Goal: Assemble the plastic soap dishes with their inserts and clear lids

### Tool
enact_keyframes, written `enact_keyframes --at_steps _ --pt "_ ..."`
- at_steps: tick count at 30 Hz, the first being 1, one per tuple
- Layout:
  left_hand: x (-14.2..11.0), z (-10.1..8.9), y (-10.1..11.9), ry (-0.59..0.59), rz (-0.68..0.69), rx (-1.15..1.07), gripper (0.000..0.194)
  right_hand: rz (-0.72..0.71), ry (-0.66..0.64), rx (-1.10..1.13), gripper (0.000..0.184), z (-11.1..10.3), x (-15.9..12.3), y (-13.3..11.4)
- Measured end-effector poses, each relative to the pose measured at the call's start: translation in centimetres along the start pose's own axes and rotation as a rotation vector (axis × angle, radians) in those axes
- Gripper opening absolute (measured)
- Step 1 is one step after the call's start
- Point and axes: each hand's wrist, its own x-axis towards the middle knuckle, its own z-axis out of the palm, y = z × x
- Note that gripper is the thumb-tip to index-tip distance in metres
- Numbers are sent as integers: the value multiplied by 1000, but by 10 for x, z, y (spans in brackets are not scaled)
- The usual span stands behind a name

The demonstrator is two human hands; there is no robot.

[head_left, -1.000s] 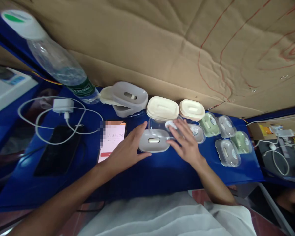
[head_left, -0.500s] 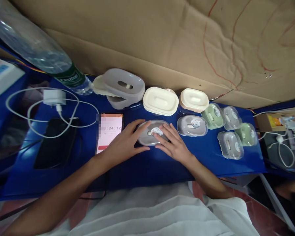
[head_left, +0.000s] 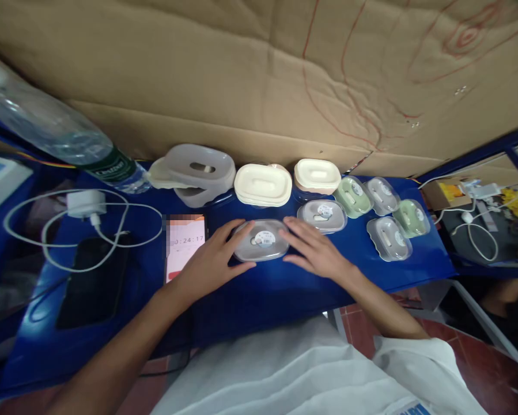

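Observation:
A small grey plastic box with a clear lid (head_left: 262, 242) lies flat on the blue table, a round white sticker on its top. My left hand (head_left: 213, 251) spans its left end, the fingers along the far side and the thumb at the near edge. At the right end, my right hand (head_left: 317, 248) has its fingers apart, the tips at or just beside the rim; firm contact there is unclear. Behind my right hand sits another grey lidded box (head_left: 322, 215). Green lidded boxes (head_left: 352, 197) and grey ones (head_left: 389, 238) stand farther right.
Cream lidded containers (head_left: 263, 184) and a larger grey container (head_left: 200, 167) line the cardboard wall (head_left: 198, 75). A lit phone (head_left: 183, 245) lies left of my left hand. Farther left are a dark phone (head_left: 92, 282), a charger with white cable (head_left: 86, 203) and a lying water bottle (head_left: 77, 132).
My right hand has drawn back from the box's lid to its right end, uncovering the sticker. My left hand keeps its place at the left end. The camera view has shifted.

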Motion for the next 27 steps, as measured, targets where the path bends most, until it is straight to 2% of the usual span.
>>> enact_keyframes --at_steps 3,6,9,13,15,17,20,22,25,27 --pt "1 -2 1 -15 -1 11 90 228 -7 -94 83 -30 -23 33" --pt "0 -4 2 -46 9 -11 89 404 -99 -134 90 -39 -51 55" --pt "-1 -4 3 -94 -5 -38 89 447 -130 -122 93 -32 -69 57" --pt "-3 -1 1 -122 -17 -36 87 440 -108 -87 93 -26 -72 39" --pt "-3 2 0 -113 -6 -22 86 424 -64 -122 87 -34 -74 36" --pt "-3 5 -2 -93 6 -8 86 447 51 -190 86 -52 -79 45" --pt "-1 8 -2 -69 44 0 86 601 278 -317 94 -86 -93 86" --pt "2 7 -1 -73 69 0 86 743 350 -397 97 -102 -102 126" --pt "5 5 0 -107 63 3 89 954 326 -444 97 -107 -111 178" --pt "5 4 0 -119 49 -4 90 1036 262 -449 94 -104 -113 196"
